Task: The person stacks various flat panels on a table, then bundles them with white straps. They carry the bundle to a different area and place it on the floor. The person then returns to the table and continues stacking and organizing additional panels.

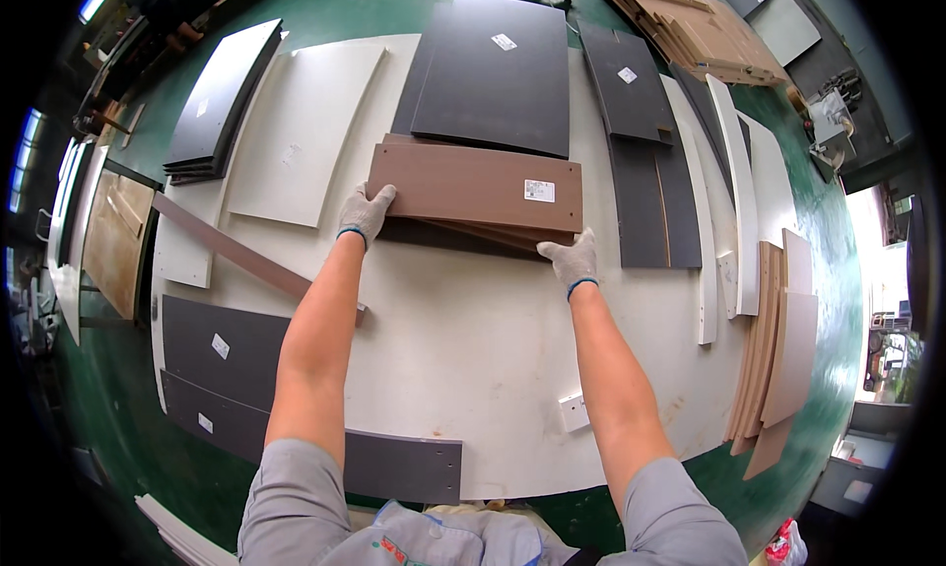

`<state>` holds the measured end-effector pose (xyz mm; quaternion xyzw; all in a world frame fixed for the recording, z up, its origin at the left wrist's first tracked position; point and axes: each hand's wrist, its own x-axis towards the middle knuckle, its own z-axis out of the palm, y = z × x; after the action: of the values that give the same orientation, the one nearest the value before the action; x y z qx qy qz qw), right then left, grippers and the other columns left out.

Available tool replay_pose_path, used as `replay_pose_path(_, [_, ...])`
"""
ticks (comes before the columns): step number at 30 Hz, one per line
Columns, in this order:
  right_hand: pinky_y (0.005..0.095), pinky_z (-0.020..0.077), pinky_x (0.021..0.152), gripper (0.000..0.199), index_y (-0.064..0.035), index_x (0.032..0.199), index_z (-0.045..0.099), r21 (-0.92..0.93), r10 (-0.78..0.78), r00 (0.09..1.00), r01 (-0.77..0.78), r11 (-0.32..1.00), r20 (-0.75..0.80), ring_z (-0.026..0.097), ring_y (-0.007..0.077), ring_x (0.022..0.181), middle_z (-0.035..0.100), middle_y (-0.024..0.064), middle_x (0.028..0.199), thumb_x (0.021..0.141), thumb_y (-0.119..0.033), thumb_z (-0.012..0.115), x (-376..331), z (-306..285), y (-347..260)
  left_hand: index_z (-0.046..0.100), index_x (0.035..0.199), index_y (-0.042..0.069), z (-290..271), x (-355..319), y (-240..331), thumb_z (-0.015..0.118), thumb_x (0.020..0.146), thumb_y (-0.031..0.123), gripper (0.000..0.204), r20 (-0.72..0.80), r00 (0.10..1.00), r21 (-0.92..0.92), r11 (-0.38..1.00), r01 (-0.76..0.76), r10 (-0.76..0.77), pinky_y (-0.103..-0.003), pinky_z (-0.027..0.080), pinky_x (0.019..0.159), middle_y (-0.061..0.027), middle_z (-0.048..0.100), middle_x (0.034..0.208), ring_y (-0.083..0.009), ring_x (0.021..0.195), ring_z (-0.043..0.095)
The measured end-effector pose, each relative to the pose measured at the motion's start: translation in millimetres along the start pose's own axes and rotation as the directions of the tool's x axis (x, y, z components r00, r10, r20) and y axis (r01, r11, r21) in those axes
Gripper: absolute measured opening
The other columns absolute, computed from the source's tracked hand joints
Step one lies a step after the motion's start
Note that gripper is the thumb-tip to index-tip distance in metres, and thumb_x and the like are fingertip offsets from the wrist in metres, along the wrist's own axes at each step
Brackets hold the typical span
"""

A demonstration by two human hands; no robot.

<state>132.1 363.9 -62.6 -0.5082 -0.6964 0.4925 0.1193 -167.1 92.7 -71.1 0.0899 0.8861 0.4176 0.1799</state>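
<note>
A brown wood-grain panel [463, 184] with a small white label lies on top of a short stack of similar boards in the middle of the large white worktable [473, 369]. My left hand [366, 213], in a grey knit glove, grips the panel's left end. My right hand [572, 259], gloved the same way, holds the panel's near right corner. Both arms reach forward from the lower edge.
Dark grey panels lie beyond the brown stack [498, 73], to its right [641, 142], at far left [222, 98] and at near left [236, 369]. A white sheet [301, 133], a long brown strip [236, 256], light wooden boards at right [774, 349] and a small white block [574, 411] surround them.
</note>
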Motion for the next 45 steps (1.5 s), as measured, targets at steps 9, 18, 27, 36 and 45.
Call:
replay_pose_path(9, [0.0418,0.0455,0.114,0.089,0.0070,0.152,0.040,-0.057,-0.084,0.994,0.088,0.995,0.063,0.058,0.0395,0.135,0.058,0.0272,0.145,0.079,-0.020,0.084,-31.3,-4.8,0.1,0.056,0.142,-0.004,-13.9,13.3,-15.8,0.072,0.093,0.053,0.077,-0.121,0.992,0.089,0.995,0.051,-0.040,-0.046,0.045,0.112,-0.0261,0.061,0.142,-0.0406,0.133,0.057])
replay_pose_path(18, [0.0450,0.0455,0.114,0.068,0.0038,0.143,0.054,-0.183,0.123,0.956,-0.175,0.967,-0.265,0.058,0.0401,0.133,0.061,0.0273,0.141,0.088,-0.030,0.075,-401.1,-178.4,130.3,0.048,0.148,-0.001,128.1,-277.0,17.3,0.074,0.094,0.035,0.070,0.164,0.654,0.038,0.657,-0.752,0.739,-0.052,0.038,0.118,-0.0264,0.049,0.151,-0.0441,0.141,0.046])
replay_pose_path(27, [0.0441,0.0524,0.105,0.054,0.0003,0.137,0.060,0.329,0.398,0.079,-0.432,0.840,-0.914,0.067,0.0361,0.119,0.069,0.0211,0.129,0.093,-0.028,0.071,-891.1,-136.9,127.0,0.054,0.142,0.000,34.8,-698.4,-11.2,0.078,0.087,0.019,0.063,0.541,-0.562,-0.828,0.277,-0.488,0.625,-0.049,0.045,0.113,-0.0230,0.052,0.148,-0.0422,0.135,0.053])
replay_pose_path(36, [0.0447,0.0554,0.099,0.039,-0.0039,0.122,0.070,0.796,0.640,-0.477,-0.299,0.526,-0.603,0.070,0.0365,0.111,0.073,0.0187,0.120,0.094,-0.031,0.069,-1148.4,183.9,115.1,0.058,0.137,-0.002,-28.9,-901.5,-127.9,0.075,0.093,0.011,0.049,0.257,-0.950,-0.964,0.109,-0.241,0.175,-0.045,0.047,0.111,-0.0209,0.059,0.140,-0.0370,0.130,0.058])
replay_pose_path(45, [0.0357,0.0595,0.093,0.027,-0.0002,0.115,0.073,0.917,0.356,-0.934,0.111,0.383,-0.036,0.076,0.0260,0.105,0.077,0.0158,0.112,0.092,-0.016,0.076,-1244.5,322.9,1.2,0.058,0.136,-0.003,-200.8,-1090.3,-224.1,0.072,0.094,0.014,0.047,-0.311,-0.929,-0.880,0.430,0.202,-0.199,-0.047,0.043,0.113,-0.0251,0.059,0.140,-0.0411,0.131,0.057])
